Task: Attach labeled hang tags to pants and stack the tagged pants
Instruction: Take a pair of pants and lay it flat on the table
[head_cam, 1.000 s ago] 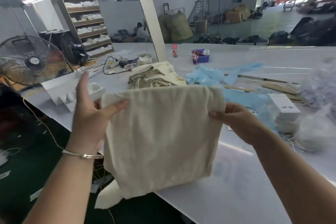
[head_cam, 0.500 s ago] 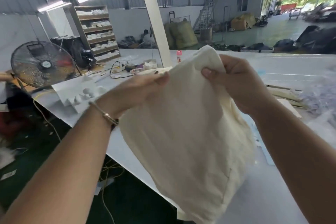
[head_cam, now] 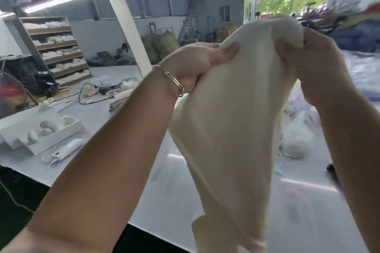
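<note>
Warehouse hall behind, with tube lights overhead, a slanted white post (head_cam: 125, 26), wooden shelving (head_cam: 55, 47) stacked with pale folded cloth at the left wall, stuffed green sacks (head_cam: 164, 44) farther back, an open doorway with green trees beyond. White tabletop (head_cam: 123, 135) below, running from lower left toward the right. On its left part, a white open box (head_cam: 39, 131) with pale rounded pieces inside, a white power bank with its cord (head_cam: 65, 149) just beside the box, black cables and small clutter farther back. On its right part, clear plastic and a pale fluffy heap (head_cam: 296, 139), blurred.

Cream pants (head_cam: 226, 129) held up in the air above the tabletop, between both hands, hanging down in a long drape to the lower edge of the view, clear of the surface as far as can be seen. Left hand (head_cam: 197, 63) at the upper left edge of the cloth, thumb pressed on the front, fingers curled behind, grip closed on the fabric; thin metal bangle (head_cam: 170, 80) on that wrist. Right hand (head_cam: 312, 57) at the top right, fingers bunched round a gathered fold of the same cloth, grip closed tight on it. Top edge of the pants stretched between the two grips, its highest point beside the right hand. No hang tag visible on the side facing the camera
</note>
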`<state>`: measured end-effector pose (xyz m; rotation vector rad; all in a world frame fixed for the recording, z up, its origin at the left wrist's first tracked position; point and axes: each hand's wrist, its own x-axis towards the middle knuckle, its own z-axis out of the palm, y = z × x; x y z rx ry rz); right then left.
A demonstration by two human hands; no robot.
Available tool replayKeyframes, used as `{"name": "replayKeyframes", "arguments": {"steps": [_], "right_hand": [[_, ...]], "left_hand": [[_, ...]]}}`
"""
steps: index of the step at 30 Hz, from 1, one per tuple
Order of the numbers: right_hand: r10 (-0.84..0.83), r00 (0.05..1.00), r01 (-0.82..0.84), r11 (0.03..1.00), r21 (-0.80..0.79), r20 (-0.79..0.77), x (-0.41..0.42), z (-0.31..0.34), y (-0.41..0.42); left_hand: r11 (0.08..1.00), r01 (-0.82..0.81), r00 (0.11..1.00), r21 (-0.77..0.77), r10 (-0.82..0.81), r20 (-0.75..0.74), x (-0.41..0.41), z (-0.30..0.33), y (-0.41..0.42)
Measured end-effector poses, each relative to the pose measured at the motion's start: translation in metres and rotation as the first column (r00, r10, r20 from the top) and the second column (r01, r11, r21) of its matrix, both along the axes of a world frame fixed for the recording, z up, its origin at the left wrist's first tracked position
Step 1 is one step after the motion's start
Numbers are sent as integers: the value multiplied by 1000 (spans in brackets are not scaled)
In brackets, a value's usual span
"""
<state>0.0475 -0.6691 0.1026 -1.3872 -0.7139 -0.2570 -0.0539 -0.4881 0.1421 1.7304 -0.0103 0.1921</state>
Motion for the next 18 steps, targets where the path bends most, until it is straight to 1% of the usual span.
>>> {"name": "replayKeyframes", "arguments": {"steps": [3,4,5,7,9,11,12,14,15,16,17,18], "right_hand": [[-271,962,271,963,1,25,13,7,-24],[-342,939,343,939,-25,35,16,10,-29],[-374,926,377,924,-70,51,17,13,-34],[-340,936,351,921,-167,91,17,12,-40],[-328,933,355,908,-223,150,13,9,-42],[-341,918,386,885,-261,200,9,1,-35],[-359,902,422,851,-311,241,9,-6,-27],[-389,858,506,754,-419,336,7,-35,-1],[-388,841,532,721,-444,378,8,-56,14],[-367,826,550,690,-471,427,9,-84,35],[-322,819,559,634,-535,474,7,-115,50],[-259,844,529,540,-655,469,3,-148,61]], "left_hand": [[994,91,990,-60,-84,111,21,16,-46],[991,103,986,-86,-91,141,27,19,-56],[986,112,981,-127,-89,172,31,22,-62],[958,135,968,-254,-73,240,37,26,-61],[922,141,951,-360,-25,308,43,24,-41],[895,140,936,-424,20,352,46,9,-10],[886,144,933,-441,27,359,47,-4,10],[866,115,946,-486,54,320,44,-46,55],[858,55,960,-512,96,264,39,-74,77],[843,-44,972,-536,161,173,35,-106,104],[828,-164,969,-536,238,70,27,-138,122],[813,-296,947,-500,320,-41,19,-167,136]]}}
